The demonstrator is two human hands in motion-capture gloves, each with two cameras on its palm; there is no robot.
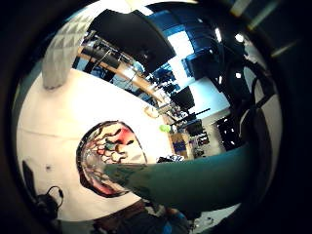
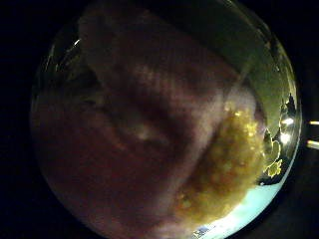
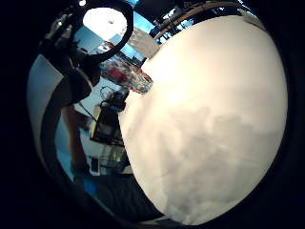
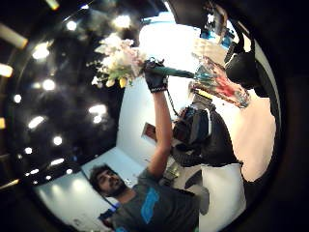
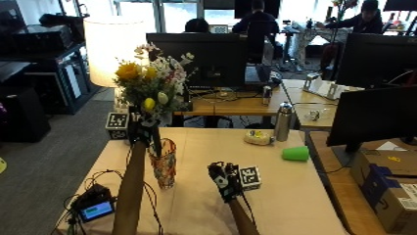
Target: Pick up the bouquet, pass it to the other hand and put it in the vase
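Left of centre in the outside view, the left hand (image 5: 139, 131) grips the bouquet (image 5: 151, 83), its stems entering the vase (image 5: 163, 164) below. The right hand (image 5: 224, 180), at lower centre, hovers over the table (image 5: 287, 196) with fingers relaxed, holding nothing.

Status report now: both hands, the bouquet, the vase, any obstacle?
Left hand grips bouquet by the stems, held above vase. Right hand open, holding nothing, over table. Stems at the vase mouth; nothing blocking it.
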